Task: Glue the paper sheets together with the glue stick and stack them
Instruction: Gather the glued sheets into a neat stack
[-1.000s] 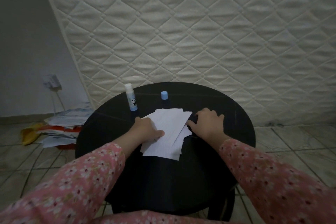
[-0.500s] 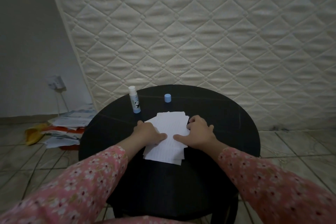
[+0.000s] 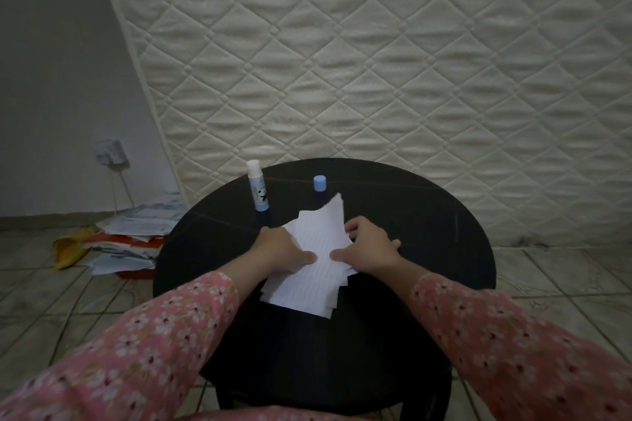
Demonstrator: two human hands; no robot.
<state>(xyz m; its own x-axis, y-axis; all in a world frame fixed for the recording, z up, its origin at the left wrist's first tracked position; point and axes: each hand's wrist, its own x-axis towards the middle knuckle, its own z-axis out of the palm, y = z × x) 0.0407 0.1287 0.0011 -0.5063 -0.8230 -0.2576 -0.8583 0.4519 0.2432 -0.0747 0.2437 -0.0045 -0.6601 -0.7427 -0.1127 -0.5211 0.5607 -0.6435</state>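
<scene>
A: Why do you keep both hands on the paper sheets (image 3: 316, 256) and not on the glue?

B: I think you are squaring the pile. Your left hand (image 3: 281, 249) grips the left edge of the sheets, thumb on top and pointing inward. Your right hand (image 3: 371, 246) holds the right edge in the same way, fingers curled over the edge. With a hand on each side you can push the sheets toward each other.

A: And where does the pile lie?

B: In the middle of the round black table (image 3: 444, 232), just in front of you. The edges are not aligned: several corners stick out at the near side, and one corner at the far side points up toward the blue cap (image 3: 319, 183). (I cannot tell how many sheets are already glued.)

A: The glue stick (image 3: 258, 191)?

B: It stands upright at the far left of the table, open, well apart from your hands. The cap stands alone to the right of it. Probably you left them so because more gluing will come, and an upright stick does not roll or smear the table.

A: Any risk?

B: If you slide the sheets too hard, the fresh glue may wrinkle them.
</scene>
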